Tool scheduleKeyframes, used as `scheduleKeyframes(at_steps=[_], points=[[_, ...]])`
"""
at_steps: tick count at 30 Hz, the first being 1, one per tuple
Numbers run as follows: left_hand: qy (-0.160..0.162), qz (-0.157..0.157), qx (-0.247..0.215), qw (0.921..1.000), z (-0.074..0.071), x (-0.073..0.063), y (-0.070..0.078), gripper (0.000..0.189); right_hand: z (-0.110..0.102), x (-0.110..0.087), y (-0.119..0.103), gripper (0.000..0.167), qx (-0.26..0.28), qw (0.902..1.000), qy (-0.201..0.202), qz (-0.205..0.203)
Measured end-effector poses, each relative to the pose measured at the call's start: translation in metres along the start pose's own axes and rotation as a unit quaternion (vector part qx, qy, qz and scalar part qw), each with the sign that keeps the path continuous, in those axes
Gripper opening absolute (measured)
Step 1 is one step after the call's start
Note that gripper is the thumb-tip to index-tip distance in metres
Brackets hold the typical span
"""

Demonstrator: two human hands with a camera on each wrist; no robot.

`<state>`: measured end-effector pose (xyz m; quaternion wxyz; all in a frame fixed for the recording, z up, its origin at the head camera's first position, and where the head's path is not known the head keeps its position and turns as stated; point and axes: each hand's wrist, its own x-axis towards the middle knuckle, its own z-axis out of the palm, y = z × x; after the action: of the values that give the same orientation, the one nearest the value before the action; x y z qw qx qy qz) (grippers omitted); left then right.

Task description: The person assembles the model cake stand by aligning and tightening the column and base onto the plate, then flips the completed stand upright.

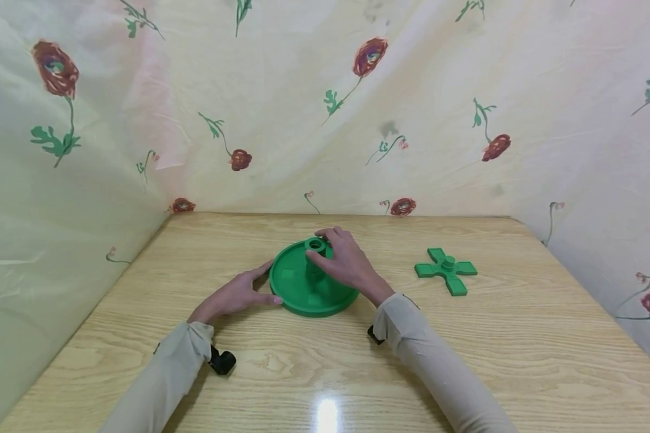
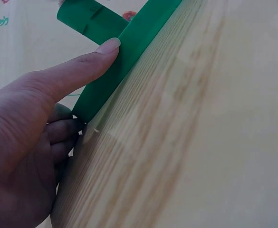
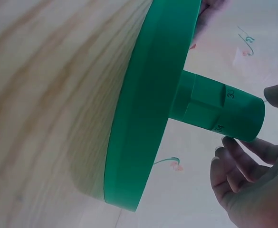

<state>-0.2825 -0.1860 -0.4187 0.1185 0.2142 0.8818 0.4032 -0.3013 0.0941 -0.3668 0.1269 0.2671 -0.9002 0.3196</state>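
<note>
Nearest to me is the table (image 1: 314,373), then dead centre on it the green disc (image 1: 298,294) lying flat, its post (image 1: 315,249) sticking straight up. My left hand (image 1: 233,296) is relaxed, thumb and fingers just resting against the disc's left rim. My right hand (image 1: 346,261) is closer to the post, fingertips curled round its top. The green cross piece (image 1: 446,269) sits well off right.

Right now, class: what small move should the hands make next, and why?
Probably the right hand should fetch the green cross piece, lying apart to the right, while the left hand steadies the green disc, whose upright post is bare.
</note>
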Motion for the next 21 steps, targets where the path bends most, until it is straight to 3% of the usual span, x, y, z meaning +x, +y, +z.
scheduleKeyframes(at_steps=[21], points=[[-0.001,-0.002,-0.001,1.0,-0.0006,-0.001,0.0022,0.104,-0.0009,-0.0005,-0.0004,0.048,0.014,0.9999,0.004,0.008]])
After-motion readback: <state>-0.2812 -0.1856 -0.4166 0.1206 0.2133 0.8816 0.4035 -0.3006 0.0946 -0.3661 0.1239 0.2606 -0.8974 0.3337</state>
